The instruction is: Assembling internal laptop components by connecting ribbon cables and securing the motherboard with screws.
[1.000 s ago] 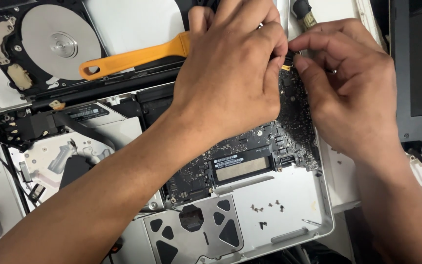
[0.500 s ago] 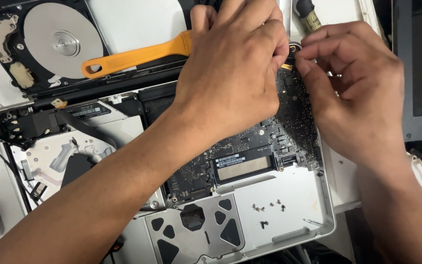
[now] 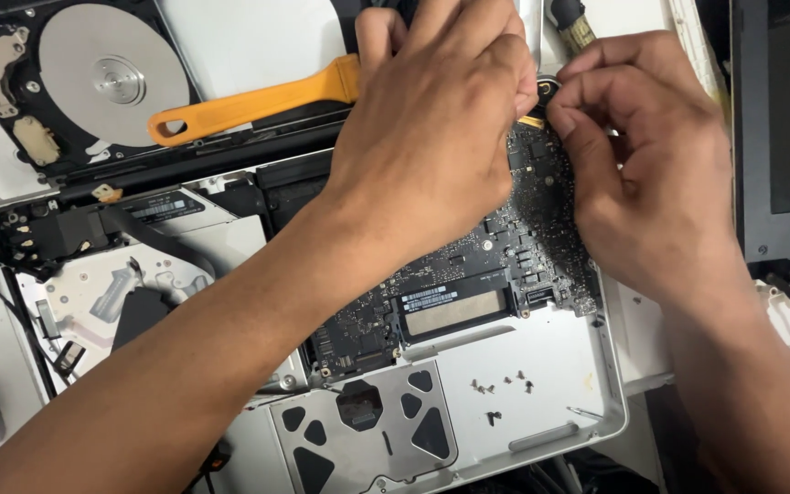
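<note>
Got both hands bunched at the 1 o'clock corner of the logic board (image 3: 468,274) inside the opened laptop shell (image 3: 541,384). My left hand (image 3: 432,137) lies curled over the board's top edge; can't tell what it's pinching. My right hand (image 3: 642,174) is closed, fingertips touching a small gold bit (image 3: 532,121). Orange-handled brush (image 3: 249,101) sits at 11 o'clock, loose screws (image 3: 500,389) at 6.

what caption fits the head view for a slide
Left hand and right hand work at the top edge of the dark circuit board in an opened silver laptop shell, orange plastic pry tool nearby.
</note>
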